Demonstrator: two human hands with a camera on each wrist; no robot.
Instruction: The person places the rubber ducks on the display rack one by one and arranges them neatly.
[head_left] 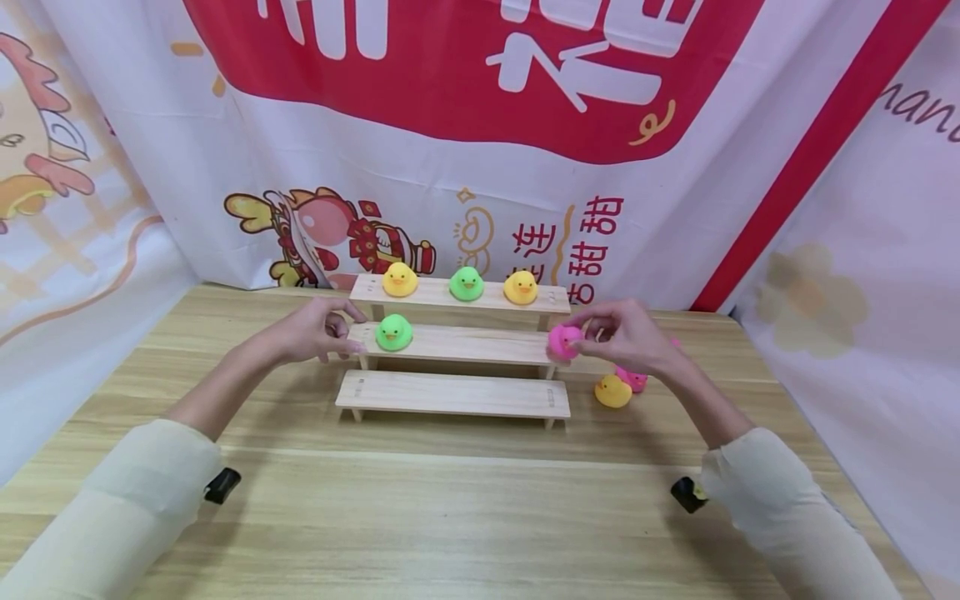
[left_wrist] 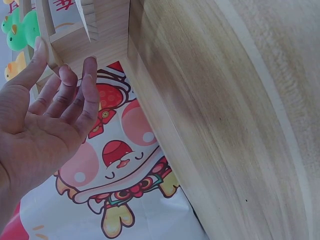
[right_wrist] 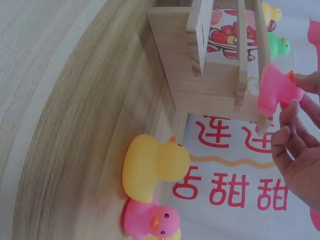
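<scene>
The pink toy duck (head_left: 564,342) is in the right hand (head_left: 626,333), up against the right end of the middle shelf (head_left: 480,344) of a small three-step wooden stand; whether its base bears on the board cannot be told. The right hand pinches it lightly, thumb by the orange beak and fingertips around the far side of the body. The left hand (head_left: 318,329) holds nothing, its fingers loosely bent with a gap to the thumb, near the shelf's left end and close beside the green duck (head_left: 393,332); whether the thumb touches the wood is unclear.

The duck looks like thin, hollow vinyl, so it should be very light and give under a squeeze, with little risk of breaking. Its smooth, rounded skin could slip or roll out of a pinch on the head, where the beak leaves little to hold. The wide lower body seems the better grip: thumb and fingers on opposite flanks, underside left clear so it can sit flat. The narrow shelf leaves little margin, and a nudge would probably tip so light a toy off. The yellow duck (head_left: 613,391) on the table (head_left: 465,517) appears to suit the same hold.
</scene>
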